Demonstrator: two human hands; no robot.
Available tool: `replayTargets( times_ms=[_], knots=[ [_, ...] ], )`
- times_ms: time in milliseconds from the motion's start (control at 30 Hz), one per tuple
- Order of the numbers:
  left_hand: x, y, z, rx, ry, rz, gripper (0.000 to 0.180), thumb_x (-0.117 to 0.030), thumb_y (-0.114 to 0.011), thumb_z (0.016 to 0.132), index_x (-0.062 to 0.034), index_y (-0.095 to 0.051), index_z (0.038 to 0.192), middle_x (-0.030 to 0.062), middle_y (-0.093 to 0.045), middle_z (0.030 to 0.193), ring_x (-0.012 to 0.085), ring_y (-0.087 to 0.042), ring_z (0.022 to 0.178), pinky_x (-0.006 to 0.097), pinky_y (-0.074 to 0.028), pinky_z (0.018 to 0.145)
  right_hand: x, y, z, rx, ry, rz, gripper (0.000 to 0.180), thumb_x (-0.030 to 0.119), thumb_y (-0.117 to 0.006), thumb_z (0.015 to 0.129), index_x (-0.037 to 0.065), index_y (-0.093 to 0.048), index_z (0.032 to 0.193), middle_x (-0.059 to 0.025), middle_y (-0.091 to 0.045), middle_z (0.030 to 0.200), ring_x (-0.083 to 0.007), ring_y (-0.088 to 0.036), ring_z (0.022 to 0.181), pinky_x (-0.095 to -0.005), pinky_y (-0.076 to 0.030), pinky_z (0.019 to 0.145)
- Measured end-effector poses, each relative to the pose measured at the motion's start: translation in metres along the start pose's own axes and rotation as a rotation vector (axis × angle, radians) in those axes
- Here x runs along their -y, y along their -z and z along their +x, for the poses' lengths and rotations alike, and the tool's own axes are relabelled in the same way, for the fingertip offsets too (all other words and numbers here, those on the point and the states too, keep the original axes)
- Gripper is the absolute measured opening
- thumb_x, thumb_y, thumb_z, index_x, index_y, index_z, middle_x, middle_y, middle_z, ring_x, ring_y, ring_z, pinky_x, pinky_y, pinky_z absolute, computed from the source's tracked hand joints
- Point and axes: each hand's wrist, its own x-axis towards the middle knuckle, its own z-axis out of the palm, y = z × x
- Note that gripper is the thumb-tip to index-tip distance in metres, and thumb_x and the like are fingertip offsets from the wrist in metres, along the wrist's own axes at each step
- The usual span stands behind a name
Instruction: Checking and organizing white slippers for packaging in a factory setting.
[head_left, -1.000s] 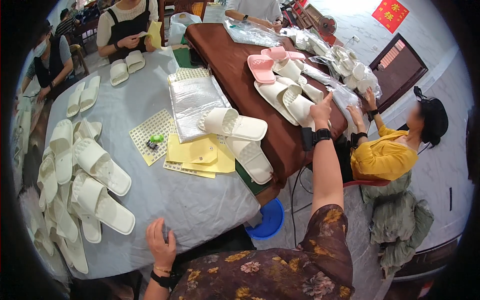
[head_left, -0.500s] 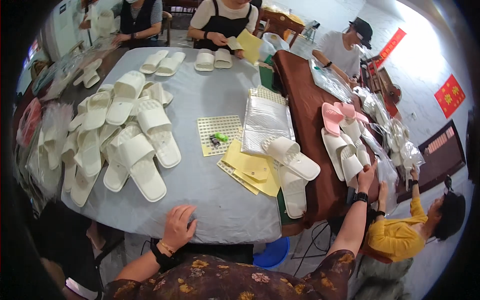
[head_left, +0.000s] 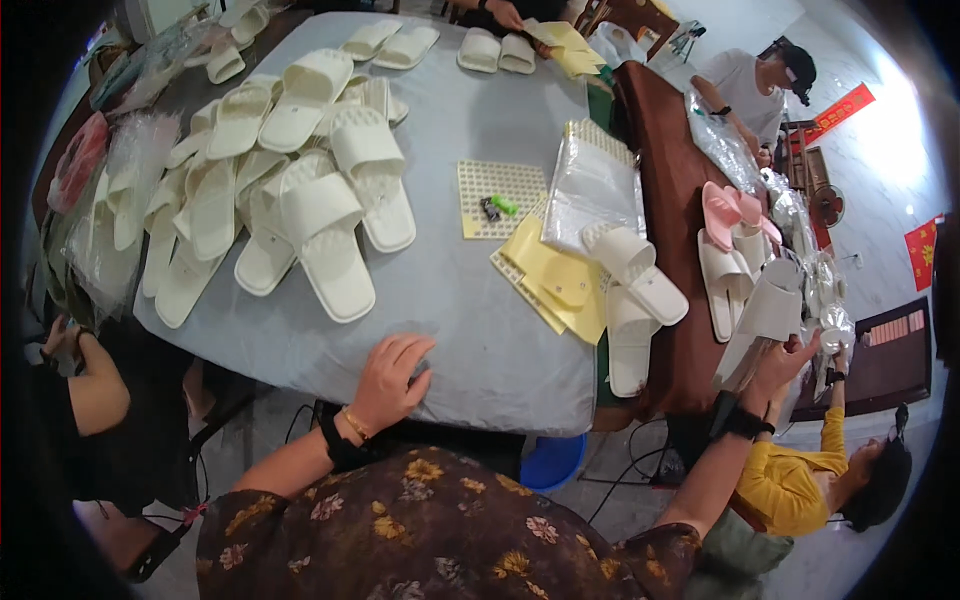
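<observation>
My left hand (head_left: pixel 392 380) rests palm down on the near edge of the grey-covered table, its fingers stretched out with nothing in them. Out at the right, my right hand (head_left: pixel 780 368) grips a white slipper (head_left: pixel 770 305), raised at the edge of the brown cloth; a second one may be with it, but I cannot tell. Beside it lie another white slipper (head_left: pixel 722 285) and a pair of pink slippers (head_left: pixel 736 212). Nearer the middle, two white slippers (head_left: pixel 630 340) overlap across the table's right side. A large pile of white slippers (head_left: pixel 300 190) covers the left part.
A sticker sheet (head_left: pixel 480 220) with small green and black items, yellow sheets (head_left: pixel 560 280) and silvery plastic bags (head_left: pixel 597 195) lie mid-table. Co-workers sit around, one in a yellow top (head_left: pixel 800 480) close at my right. Below stands a blue bucket (head_left: pixel 553 465).
My right hand has picked up white slippers from the brown cloth and drawn them towards me. The left hand stays at the table edge. The whole view has shifted.
</observation>
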Motion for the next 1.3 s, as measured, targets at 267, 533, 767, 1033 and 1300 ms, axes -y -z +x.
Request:
replayTargets(
  times_ms=[267,533,767,1033,1300],
  knots=[
    [-0.013,0.014,-0.009,0.090,0.245,-0.444,0.055,-0.021,-0.073,0.085,-0.0028,-0.054,0.133,0.0173,-0.059,0.126,0.0340,-0.055,0.118,0.043,-0.042,0.101,0.192,-0.092,-0.207,0.604,0.162,0.031,0.057,-0.002,-0.067,0.077,0.002,-0.047,0.130,-0.0160,-0.060,0.124,-0.0209,-0.065,0.076,-0.0302,-0.053,0.062],
    [-0.001,0.021,-0.006,-0.055,0.202,-0.155,0.078,-0.027,-0.072,0.086,0.0021,-0.035,0.148,0.0272,-0.035,0.150,0.0413,-0.036,0.139,0.046,-0.028,0.115,0.247,-0.147,-0.298,0.984,-0.193,0.330,0.084,-0.004,-0.059,0.081,0.008,-0.023,0.155,-0.0148,-0.066,0.097,-0.0245,-0.065,0.076,-0.0349,-0.054,0.068],
    [0.028,0.005,-0.001,-0.092,0.127,0.043,0.070,-0.014,-0.062,0.090,0.0021,-0.031,0.150,0.0268,-0.032,0.153,0.0433,-0.031,0.142,0.049,-0.026,0.117,0.201,-0.133,-0.287,0.915,-0.422,0.472,0.046,-0.002,-0.059,0.089,0.001,-0.047,0.134,-0.0062,-0.063,0.101,-0.0089,-0.057,0.078,-0.0237,-0.049,0.068],
    [0.000,0.009,-0.004,-0.160,-0.028,0.130,0.052,-0.008,-0.066,0.084,0.0010,-0.053,0.133,0.0225,-0.046,0.143,0.0404,-0.043,0.133,0.048,-0.035,0.109,0.177,-0.108,-0.300,1.062,-0.709,0.475,0.017,0.005,-0.062,0.092,-0.001,-0.063,0.107,-0.0004,-0.063,0.083,-0.0056,-0.055,0.070,-0.0221,-0.046,0.064],
    [-0.027,-0.002,0.006,0.093,-0.324,0.050,0.033,-0.004,-0.070,0.077,-0.0058,-0.068,0.110,0.0101,-0.062,0.125,0.0302,-0.055,0.121,0.043,-0.043,0.101,0.187,-0.108,-0.307,1.192,-0.510,0.233,0.015,0.012,-0.064,0.090,-0.002,-0.067,0.092,-0.0079,-0.067,0.074,-0.0125,-0.062,0.068,-0.0296,-0.049,0.064]
  ],
)
